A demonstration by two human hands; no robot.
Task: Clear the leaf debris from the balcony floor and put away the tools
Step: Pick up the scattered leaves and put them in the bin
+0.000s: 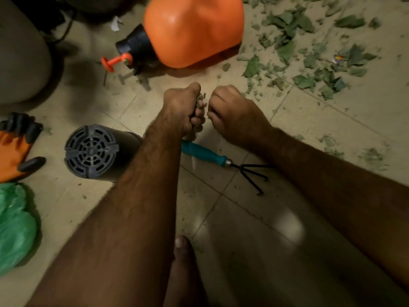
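1. The left hand point(183, 107) is clenching a wad of leaf scraps point(201, 101), which is showing between thumb and fingers, above the floor tiles point(254, 218) at mid-scene.
2. The right hand point(234, 114) is sitting just beside it with fingers curled; whether it is pinching any scrap cannot be told.
3. The bulk of the leaf debris point(309, 54) is lying scattered over the far right of the floor, well apart from the green plastic bag point(15, 224) at the near left.
4. Judgement: the debris is looking dry, light and brittle. It is likely to crumble and slip out of a loose grip, so cupping it from below in closed handfuls is advisable.
5. Tools awaiting storage: the hand rake point(204, 154) is lying under the forearms, best taken by its teal handle and clear of the tines. The orange sprayer tank point(192, 29) is lying on its side at the far centre, possibly heavy if filled.
6. A black grilled cylinder point(93, 151) and orange gloves point(15, 147) are lying at the left.
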